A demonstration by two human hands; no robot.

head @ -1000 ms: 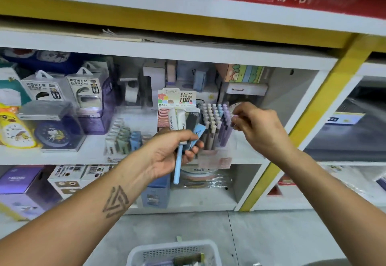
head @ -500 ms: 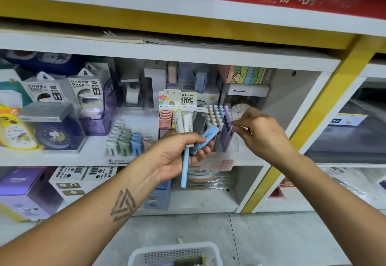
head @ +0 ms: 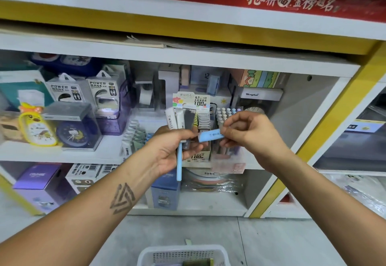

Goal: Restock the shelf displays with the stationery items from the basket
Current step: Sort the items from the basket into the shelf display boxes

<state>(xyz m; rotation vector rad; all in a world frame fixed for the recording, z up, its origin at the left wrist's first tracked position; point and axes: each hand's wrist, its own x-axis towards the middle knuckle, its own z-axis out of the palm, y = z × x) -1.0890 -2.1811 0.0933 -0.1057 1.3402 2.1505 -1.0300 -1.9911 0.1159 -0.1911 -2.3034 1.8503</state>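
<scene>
While the white basket (head: 183, 254) sits low on the floor, the left hand (head: 170, 151) clutches a bundle of pens (head: 181, 119), the right hand (head: 250, 135) pinches a blue pen (head: 210, 135), both before the shelf's pen display (head: 224, 119).

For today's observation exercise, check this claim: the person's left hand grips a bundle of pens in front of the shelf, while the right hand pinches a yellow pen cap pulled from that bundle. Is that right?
One detail is wrong: the colour. The head view shows the right hand pinching a light blue pen cap, not a yellow one. The rest stands: the left hand grips a bundle of pens in front of the shelf.
</scene>
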